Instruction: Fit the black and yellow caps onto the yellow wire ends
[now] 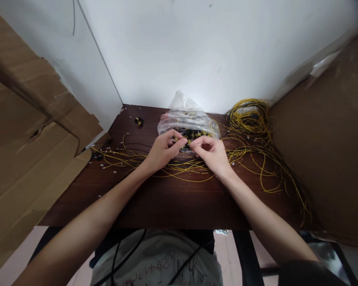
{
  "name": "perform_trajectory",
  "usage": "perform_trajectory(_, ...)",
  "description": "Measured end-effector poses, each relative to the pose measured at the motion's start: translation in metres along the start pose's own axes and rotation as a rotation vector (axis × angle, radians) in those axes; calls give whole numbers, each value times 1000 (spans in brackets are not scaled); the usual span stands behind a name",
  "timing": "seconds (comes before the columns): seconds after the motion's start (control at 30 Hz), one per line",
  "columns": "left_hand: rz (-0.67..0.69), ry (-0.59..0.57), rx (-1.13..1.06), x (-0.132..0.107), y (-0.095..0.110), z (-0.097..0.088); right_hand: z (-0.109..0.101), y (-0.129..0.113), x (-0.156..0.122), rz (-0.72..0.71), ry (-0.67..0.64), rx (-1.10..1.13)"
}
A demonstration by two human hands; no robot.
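Observation:
My left hand (166, 150) is closed in a pinch, thumb against index finger. My right hand (212, 154) pinches too, its fingertips almost touching those of the left. Something tiny and yellowish shows between the two sets of fingertips, too small to name. Right behind them lies a clear plastic bag (187, 104) with its mouth facing me. Many small black and yellow parts (199, 133) spill at the bag's opening. Thin yellow and black wires (193, 169) run across the table beneath both hands.
A coil of yellow and black wire (249, 119) lies at the back right. A small black and yellow bundle (139, 121) sits back left. Cardboard (32, 159) stands on the left, a brown box (325, 139) on the right. A white wall (179, 51) closes off the dark wooden table (167, 202).

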State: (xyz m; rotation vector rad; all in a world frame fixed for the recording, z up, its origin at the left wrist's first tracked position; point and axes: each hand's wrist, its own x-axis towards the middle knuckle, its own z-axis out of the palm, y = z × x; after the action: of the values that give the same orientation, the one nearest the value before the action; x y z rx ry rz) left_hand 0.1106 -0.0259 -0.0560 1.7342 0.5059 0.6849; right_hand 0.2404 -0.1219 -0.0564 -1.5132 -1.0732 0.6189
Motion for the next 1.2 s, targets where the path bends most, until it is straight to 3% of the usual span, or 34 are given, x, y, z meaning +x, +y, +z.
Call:
perform_trajectory(0.17,22,72,51,2,-5,-3,0,1,0,9,-6,19)
perform_trajectory(0.4,16,9,-38,2,-5,-4,-1,6,2,28,-14,19)
perform_trajectory(0.63,28,-42,23,2,-7,-3,2,9,1,1,-5,20)
perform_trajectory(0.97,17,31,-84,4,-15,-1,6,16,-1,-73,-28,-57)
perform_trajectory(1.07,47,18,7,5,-18,-2,7,18,-1,-95,-27,-98)
perform_trajectory(1.2,183,-3,204,5,-21,-5,6,18,0,-97,12,-160)
